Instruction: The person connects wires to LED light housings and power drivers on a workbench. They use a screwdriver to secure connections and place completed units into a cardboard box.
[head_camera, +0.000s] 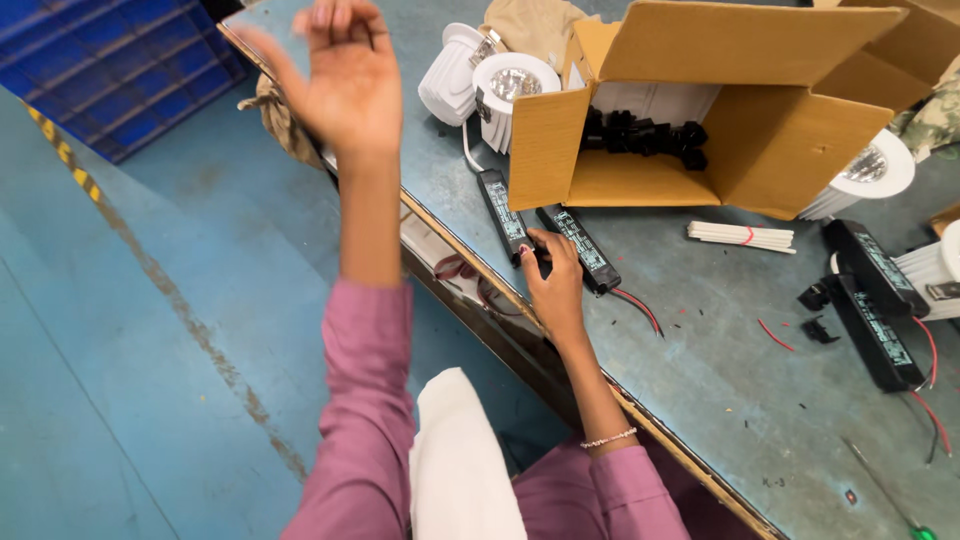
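Head camera view looks down on a grey tabletop (720, 370) that runs from the far left to the near right. The right hand (553, 285) rests at the near edge of the tabletop, and its fingers (545, 248) are closed on the near end of a long black driver box (503, 208). This box lies flat, pointing away from the person, just beside a second black driver box (580, 240) with red and black wires (640, 306) at its near end. The left hand (345, 75) is lifted in the air, well apart from the tabletop, with the fingers loosely apart and holding nothing; it is somewhat blurred. Far from the right hand stands an open cardboard box (700, 130) lying on its side, with black parts (645, 135) inside it. Left of this box are two white round lamps (490, 85). To the right lie a bundle of white tubes (742, 236) and more black driver boxes (872, 295).
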